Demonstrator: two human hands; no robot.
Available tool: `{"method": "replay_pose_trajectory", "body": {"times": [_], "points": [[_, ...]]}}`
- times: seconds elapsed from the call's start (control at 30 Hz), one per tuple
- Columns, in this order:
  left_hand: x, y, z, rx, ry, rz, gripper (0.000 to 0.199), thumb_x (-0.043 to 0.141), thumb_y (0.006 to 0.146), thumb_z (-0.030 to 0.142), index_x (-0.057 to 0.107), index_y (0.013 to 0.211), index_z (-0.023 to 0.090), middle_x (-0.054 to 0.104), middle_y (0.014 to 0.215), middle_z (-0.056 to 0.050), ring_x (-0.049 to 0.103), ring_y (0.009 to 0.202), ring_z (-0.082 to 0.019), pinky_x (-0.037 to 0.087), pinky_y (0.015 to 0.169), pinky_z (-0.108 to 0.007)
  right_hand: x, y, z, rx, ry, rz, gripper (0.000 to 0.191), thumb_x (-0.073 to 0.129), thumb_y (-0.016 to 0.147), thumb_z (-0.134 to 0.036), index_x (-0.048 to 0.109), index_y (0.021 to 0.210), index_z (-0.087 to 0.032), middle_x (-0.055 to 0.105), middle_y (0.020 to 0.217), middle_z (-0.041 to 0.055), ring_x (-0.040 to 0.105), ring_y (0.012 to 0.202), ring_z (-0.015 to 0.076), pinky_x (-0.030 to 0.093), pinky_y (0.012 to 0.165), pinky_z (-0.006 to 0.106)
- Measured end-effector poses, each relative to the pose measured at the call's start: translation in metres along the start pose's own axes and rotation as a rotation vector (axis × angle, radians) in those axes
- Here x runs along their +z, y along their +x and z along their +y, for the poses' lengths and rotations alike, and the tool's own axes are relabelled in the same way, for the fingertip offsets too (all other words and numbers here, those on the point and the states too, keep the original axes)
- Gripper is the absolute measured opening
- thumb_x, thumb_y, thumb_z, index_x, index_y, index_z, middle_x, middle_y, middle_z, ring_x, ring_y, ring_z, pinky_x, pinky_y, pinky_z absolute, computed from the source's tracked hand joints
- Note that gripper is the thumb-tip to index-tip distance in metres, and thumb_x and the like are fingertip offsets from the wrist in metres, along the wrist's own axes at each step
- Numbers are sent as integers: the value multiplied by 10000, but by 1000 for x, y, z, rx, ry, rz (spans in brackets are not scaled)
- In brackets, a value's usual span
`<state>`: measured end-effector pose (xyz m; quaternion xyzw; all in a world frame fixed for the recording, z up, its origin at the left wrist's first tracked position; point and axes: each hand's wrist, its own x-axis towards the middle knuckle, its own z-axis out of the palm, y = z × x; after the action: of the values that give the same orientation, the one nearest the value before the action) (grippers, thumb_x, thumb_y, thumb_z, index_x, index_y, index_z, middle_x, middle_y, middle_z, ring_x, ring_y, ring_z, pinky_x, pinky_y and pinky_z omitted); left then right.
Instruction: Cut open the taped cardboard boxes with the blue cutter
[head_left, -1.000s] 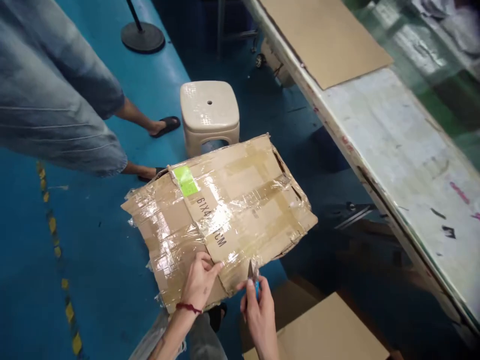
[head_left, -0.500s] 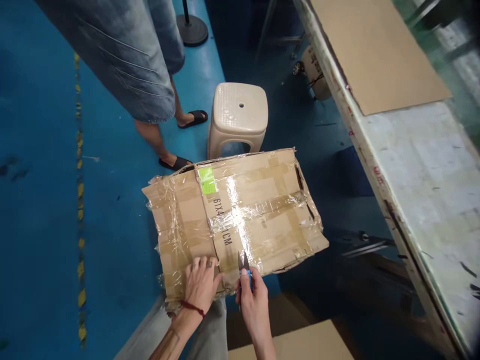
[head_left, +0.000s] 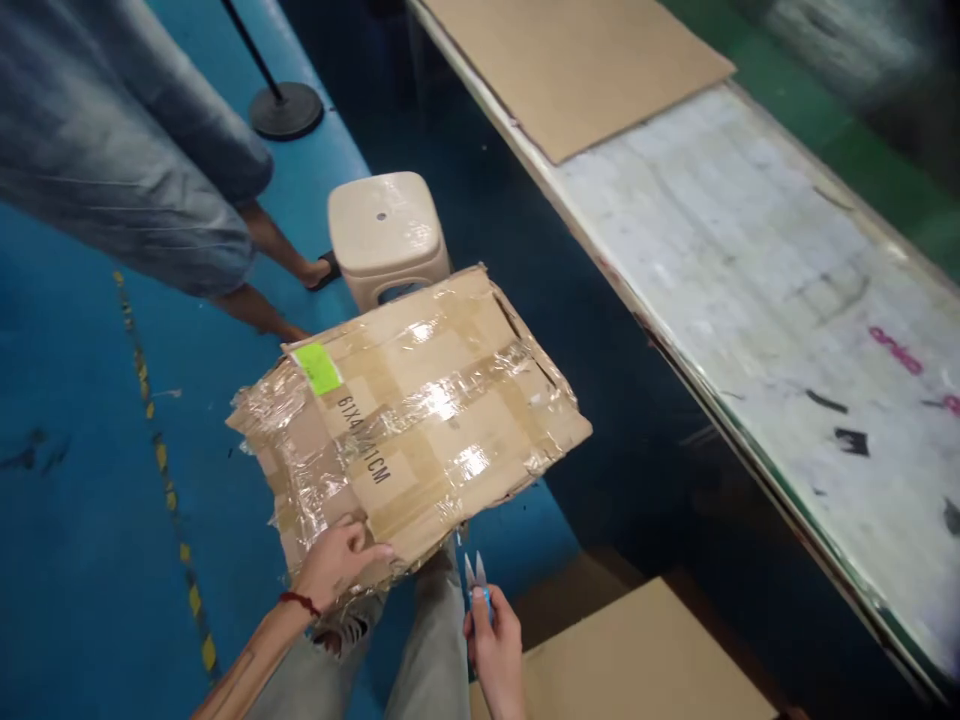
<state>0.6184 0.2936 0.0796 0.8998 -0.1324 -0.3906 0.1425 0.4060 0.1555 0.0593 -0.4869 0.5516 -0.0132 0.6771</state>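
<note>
Your left hand (head_left: 335, 562) clamps the near edge of the flattened, tape-wrapped brown cardboard box (head_left: 409, 420), fingers curled over it, thumb beneath; the grip holds the sheet level above your knees. Your right hand (head_left: 495, 640), at 5 o'clock of the box and just clear of it, is closed round small blue-handled snips (head_left: 475, 578), blades up and parted. Box collapsed flat; contents, if any, not visible. Cream plastic stool (head_left: 385, 236) at its 12 o'clock.

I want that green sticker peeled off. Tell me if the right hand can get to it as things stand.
Probably yes, but not freely: the right hand holds small snips, and the green sticker lies uncovered at the far corner of the taped cardboard box, across its full depth.
</note>
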Motion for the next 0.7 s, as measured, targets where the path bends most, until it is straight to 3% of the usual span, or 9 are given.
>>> {"method": "replay_pose_trajectory", "body": {"times": [0.1, 0.2, 0.33, 0.43, 0.57, 0.7], "points": [[-13, -2, 11, -3, 1, 40, 542, 514, 664, 738, 290, 524, 265, 372, 624, 37, 445, 623, -180, 360, 650, -321, 15, -8, 12, -19, 46, 14, 658, 497, 747, -881, 495, 619, -236, 454, 480, -51, 393, 419, 120, 289, 403, 258], [-23, -5, 20, -15, 22, 41, 594, 471, 650, 805, 237, 521, 274, 298, 556, 57, 373, 574, -161, 318, 610, -306, 34, -7, 6, -49, 82, 37, 619, 448, 818, -829, 502, 665, -232, 488, 517, -40, 466, 490, 142, 344, 504, 275], [-34, 3, 13, 21, 55, 2, 621, 475, 678, 823, 223, 550, 270, 256, 551, 75, 350, 561, -141, 316, 608, -293, 51, 3, -4, -85, 122, 18, 511, 466, 898, -695, 498, 695, -226, 512, 534, -45, 490, 512, 138, 329, 540, 274], [-33, 28, 0, 69, 111, -34, 606, 543, 782, 741, 247, 567, 257, 286, 565, 78, 388, 563, -135, 349, 621, -290, 60, 2, 6, -82, 174, 19, 488, 505, 897, -668, 494, 699, -222, 500, 537, -59, 480, 508, 126, 335, 530, 261], [-14, 59, -10, 101, 234, -50, 521, 657, 902, 499, 383, 561, 215, 402, 559, 76, 467, 570, -131, 411, 633, -285, 68, -14, 36, -19, 271, 64, 568, 537, 813, -780, 487, 681, -230, 475, 506, -72, 373, 400, 98, 276, 400, 242], [-6, 44, -16, 196, 296, 3, 416, 656, 943, 419, 509, 636, 179, 560, 703, 30, 577, 723, -156, 492, 753, -331, 77, -34, 62, 45, 358, 123, 679, 602, 654, -892, 495, 629, -222, 484, 464, -58, 311, 336, 74, 208, 334, 228]]}}
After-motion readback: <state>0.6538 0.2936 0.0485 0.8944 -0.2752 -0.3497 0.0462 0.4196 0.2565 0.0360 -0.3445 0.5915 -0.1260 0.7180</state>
